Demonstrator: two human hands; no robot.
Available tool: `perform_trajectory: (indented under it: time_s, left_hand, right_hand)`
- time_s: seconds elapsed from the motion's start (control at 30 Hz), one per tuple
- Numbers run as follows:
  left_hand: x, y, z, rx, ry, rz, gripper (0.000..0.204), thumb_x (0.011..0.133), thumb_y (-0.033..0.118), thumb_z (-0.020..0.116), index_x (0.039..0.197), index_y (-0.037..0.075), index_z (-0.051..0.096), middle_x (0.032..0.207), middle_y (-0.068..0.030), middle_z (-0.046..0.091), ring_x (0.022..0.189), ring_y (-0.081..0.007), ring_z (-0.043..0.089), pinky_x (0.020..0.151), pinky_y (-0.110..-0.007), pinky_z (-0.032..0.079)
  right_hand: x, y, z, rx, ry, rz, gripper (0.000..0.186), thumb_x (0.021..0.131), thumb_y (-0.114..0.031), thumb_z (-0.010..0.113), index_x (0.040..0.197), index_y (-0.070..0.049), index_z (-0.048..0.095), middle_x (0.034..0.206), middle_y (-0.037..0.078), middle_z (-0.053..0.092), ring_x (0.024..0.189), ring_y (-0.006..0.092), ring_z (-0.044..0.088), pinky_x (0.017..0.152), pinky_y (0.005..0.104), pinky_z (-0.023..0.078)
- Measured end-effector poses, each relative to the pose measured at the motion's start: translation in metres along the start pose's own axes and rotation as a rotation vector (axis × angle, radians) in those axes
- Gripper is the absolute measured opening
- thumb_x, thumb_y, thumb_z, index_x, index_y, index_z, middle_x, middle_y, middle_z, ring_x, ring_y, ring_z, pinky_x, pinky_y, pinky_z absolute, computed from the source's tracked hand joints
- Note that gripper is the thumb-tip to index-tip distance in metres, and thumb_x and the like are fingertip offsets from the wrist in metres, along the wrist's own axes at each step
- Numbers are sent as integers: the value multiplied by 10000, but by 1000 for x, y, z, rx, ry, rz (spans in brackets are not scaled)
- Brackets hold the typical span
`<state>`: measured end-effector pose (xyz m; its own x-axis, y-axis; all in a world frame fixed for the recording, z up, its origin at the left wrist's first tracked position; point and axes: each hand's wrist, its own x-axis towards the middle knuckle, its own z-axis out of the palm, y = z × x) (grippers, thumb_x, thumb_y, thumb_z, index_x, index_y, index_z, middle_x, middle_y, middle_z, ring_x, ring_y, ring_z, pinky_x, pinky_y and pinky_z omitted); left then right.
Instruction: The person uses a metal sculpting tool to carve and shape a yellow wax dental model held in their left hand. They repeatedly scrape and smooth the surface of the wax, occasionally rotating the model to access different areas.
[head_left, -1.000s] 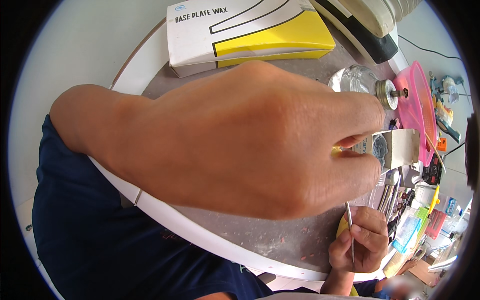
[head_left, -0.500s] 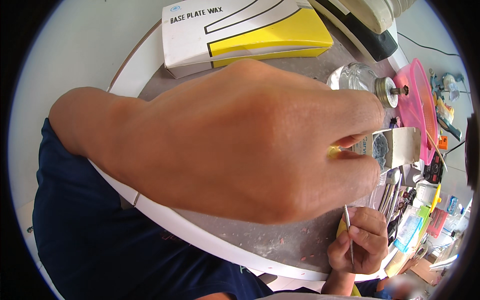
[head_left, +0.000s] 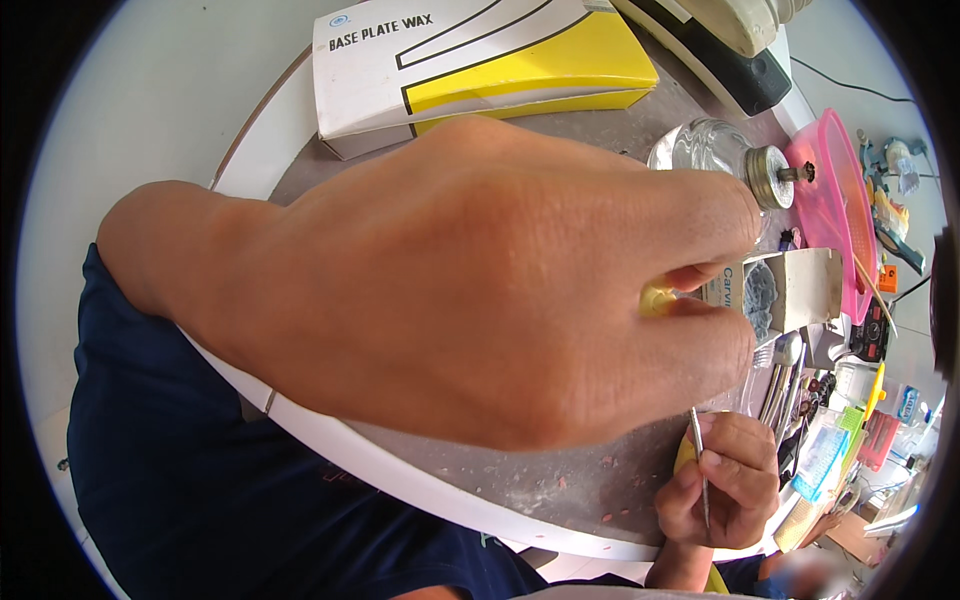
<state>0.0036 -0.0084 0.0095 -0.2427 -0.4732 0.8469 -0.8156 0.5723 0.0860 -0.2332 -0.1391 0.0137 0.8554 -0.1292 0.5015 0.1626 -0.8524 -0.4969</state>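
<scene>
My left hand (head_left: 500, 300) fills the middle of the head view, its back toward me and its fingers bent. A yellow piece (head_left: 657, 298) shows in the gap between two of its fingers; most of that piece is hidden behind the hand. Below the left fingertips, my right hand (head_left: 735, 500) comes up from the lower edge. Its fingers and thumb pinch a thin metal hand tool (head_left: 704, 485), which stands nearly upright with its upper tip close to the left hand. Another bit of yellow shows beside the right fingers. Whether the tool touches the yellow piece is hidden.
Beyond the left hand lie a white and yellow box (head_left: 540, 85) and a glass spirit lamp (head_left: 700, 145) with a charred wick. A pink basket (head_left: 830, 170), an open small box (head_left: 810, 290) and metal instruments (head_left: 782, 385) stand rightward. Pink crumbs dot the grey table (head_left: 520, 485).
The view has shifted slightly, so the boxes and lamp sit a little further left and higher. A bit more yellow shows between my left fingers. Both hands keep nearly the same pose.
</scene>
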Motion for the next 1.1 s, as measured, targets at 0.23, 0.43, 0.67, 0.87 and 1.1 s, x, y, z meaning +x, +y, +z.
perform_trajectory:
  time_s: [0.23, 0.43, 0.67, 0.87, 1.1]
  left_hand:
    - [-2, -1, 2, -38, -51, -31, 149, 692, 10, 662, 785, -79, 587, 847, -210, 566, 635, -180, 577, 504, -210, 504]
    - [-3, -1, 3, -47, -55, -47, 148, 685, 28, 659, 777, -69, 598, 852, -212, 572, 646, -193, 592, 519, -218, 518]
    - [-7, 1, 5, -75, -59, -91, 149, 676, 49, 656, 769, -59, 611, 857, -214, 578, 658, -207, 610, 538, -227, 534]
    - [-8, 4, -1, -64, -86, -113, 150, 671, 58, 657, 766, -52, 619, 860, -214, 583, 664, -211, 619, 546, -228, 541]
    - [-3, 3, -3, -53, -106, -98, 144, 677, 53, 657, 770, -50, 618, 855, -209, 584, 663, -201, 616, 545, -222, 540]
  right_hand:
    - [-4, 2, -3, -8, 17, 20, 218, 698, 21, 678, 859, -39, 543, 772, 103, 627, 672, 251, 658, 599, 346, 564]
    - [-2, 3, -1, 44, -4, -13, 213, 699, 33, 670, 841, -46, 532, 755, 92, 622, 666, 233, 656, 594, 345, 582]
    - [0, 2, 0, 16, -13, 12, 225, 704, 30, 680, 844, -62, 529, 750, 79, 621, 664, 227, 657, 590, 341, 586]
    - [2, 1, 1, 24, -16, 4, 224, 713, 18, 686, 849, -67, 530, 749, 76, 621, 667, 227, 657, 591, 338, 586]
    - [-1, 2, -3, 24, 9, 7, 219, 707, 11, 691, 853, -45, 537, 754, 90, 618, 662, 238, 656, 592, 349, 584]
